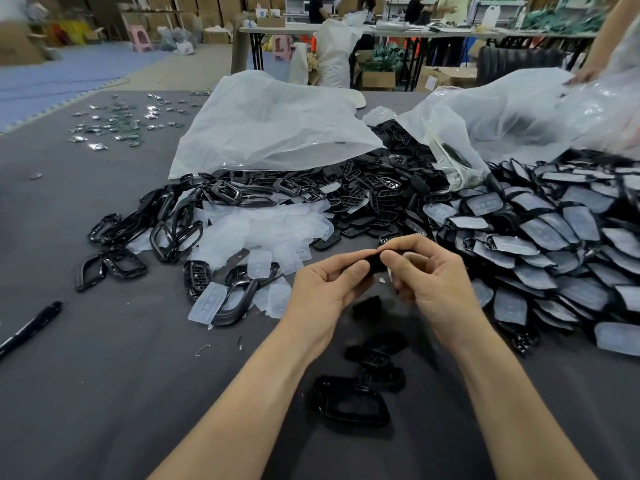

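The held item is a small black plastic piece (375,263), matte and dark. It is raised above the grey cloth-covered table (121,375), between both hands, and is largely hidden by the fingers, so its outline cannot be told.

The left hand (330,287) has its fingers curled inward and pinches the piece's left end with the thumb on the near side. The right hand (427,273) has its fingers bent over the top and grips the right end. Both forearms run up from the lower edge and converge at the piece.

Behind the hands lie:
- a loose heap of glossy black frames (166,230), rounded and open-centred
- soft, translucent, whitish pads (266,223)
- at right, overlapping rows of assembled shells (540,247)
- two crinkled, clear plastic bags (273,129)

One black frame (349,400) lies flat between the forearms. A black marker pen (31,327) lies at the left edge.
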{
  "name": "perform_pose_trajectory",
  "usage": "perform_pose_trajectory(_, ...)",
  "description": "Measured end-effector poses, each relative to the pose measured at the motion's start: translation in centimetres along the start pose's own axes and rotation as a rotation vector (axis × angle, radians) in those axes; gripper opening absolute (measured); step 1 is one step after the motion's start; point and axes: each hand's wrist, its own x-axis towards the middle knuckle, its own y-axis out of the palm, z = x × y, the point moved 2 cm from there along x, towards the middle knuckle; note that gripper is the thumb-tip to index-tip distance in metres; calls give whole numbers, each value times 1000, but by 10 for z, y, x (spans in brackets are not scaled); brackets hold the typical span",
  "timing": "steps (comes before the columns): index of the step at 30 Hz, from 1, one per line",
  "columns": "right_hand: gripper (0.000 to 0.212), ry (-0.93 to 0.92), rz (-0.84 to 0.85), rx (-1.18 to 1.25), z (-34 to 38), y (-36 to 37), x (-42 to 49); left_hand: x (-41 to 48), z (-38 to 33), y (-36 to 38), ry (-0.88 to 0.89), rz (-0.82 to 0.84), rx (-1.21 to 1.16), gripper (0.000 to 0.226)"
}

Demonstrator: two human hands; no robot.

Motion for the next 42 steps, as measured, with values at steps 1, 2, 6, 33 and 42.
perform_pose_trajectory(1, 7, -12, 3, -4, 0, -1, 0, 1, 1, -1, -38, 0, -54, 19)
perform_pose_trajectory(2, 7, -20, 6, -6, -1, -1, 1, 1, 1, -2, -68, 2, -89, 19)
perform_pose_trajectory(6, 9, -30, 19, -26, -2, -2, 2, 1, 1, -2, -120, -22, -146, 16)
perform_pose_trajectory(33, 16, 31, 14, 318, 18, -2, -4, 3, 0, -2, -155, 49, -373, 24)
perform_pose_trajectory(42, 6, -524, -861, -698, 52, -75, -22, -3, -23, -28, 262, -219, 795, 20)
